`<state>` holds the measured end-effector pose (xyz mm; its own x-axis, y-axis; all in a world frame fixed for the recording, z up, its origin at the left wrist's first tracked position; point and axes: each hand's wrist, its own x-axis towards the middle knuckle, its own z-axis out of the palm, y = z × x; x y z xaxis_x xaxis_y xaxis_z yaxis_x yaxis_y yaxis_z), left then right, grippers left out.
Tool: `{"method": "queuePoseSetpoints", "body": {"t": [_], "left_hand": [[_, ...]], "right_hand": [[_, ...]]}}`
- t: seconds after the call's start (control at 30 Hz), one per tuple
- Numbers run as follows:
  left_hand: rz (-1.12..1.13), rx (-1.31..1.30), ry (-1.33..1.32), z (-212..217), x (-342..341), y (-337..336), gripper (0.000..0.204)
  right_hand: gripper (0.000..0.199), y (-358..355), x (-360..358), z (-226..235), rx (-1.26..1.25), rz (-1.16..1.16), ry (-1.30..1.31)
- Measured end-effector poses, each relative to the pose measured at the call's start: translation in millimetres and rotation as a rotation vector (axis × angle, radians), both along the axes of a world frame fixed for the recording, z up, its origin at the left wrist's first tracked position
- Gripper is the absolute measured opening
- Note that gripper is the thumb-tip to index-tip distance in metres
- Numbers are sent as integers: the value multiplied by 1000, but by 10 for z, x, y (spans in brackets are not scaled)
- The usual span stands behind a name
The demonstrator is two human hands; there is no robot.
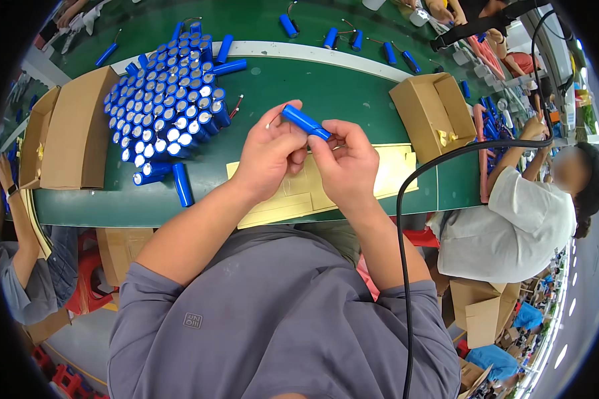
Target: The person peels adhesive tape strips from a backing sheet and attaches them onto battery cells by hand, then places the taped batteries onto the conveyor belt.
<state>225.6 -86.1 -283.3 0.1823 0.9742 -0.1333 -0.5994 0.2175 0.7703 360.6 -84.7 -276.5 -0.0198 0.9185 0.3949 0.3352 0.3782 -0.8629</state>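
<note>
Between my two hands, a blue cylindrical battery cell [302, 120] is held tilted above the bench, its lower end to the right. My left hand [271, 154] is closed around its upper left part, near a thin wire. The fingers of my right hand [345, 159] pinch its lower right end, where the blue wrap looks creased. Below my hands lie yellow sheets [386, 169], spread flat along the bench edge. To the left stands a big cluster of upright blue cells [170, 100] with pale round ends. One single cell [182, 185] lies apart in front of it.
Open cardboard boxes stand at left [80, 133] and right [439, 110] on the green bench [279, 80]. Beyond a pale rail [293, 50], wired cells [343, 40] lie scattered. A black cable [406, 219] hangs across the right. Co-workers sit on both sides.
</note>
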Motion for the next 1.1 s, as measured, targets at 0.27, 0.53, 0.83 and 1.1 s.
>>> {"method": "queuePoseSetpoints", "body": {"t": [0.27, 0.53, 0.83, 1.1], "left_hand": [[28, -24, 17, 82, -16, -6, 35], [50, -59, 50, -45, -43, 21, 29], [173, 36, 74, -138, 6, 33, 28], [155, 68, 82, -152, 30, 31, 29]], "right_hand": [[19, -99, -33, 11, 21, 31, 20], [24, -245, 1, 0, -54, 38, 38], [19, -537, 218, -139, 109, 326, -660], [17, -514, 365, -156, 65, 375, -518]]}}
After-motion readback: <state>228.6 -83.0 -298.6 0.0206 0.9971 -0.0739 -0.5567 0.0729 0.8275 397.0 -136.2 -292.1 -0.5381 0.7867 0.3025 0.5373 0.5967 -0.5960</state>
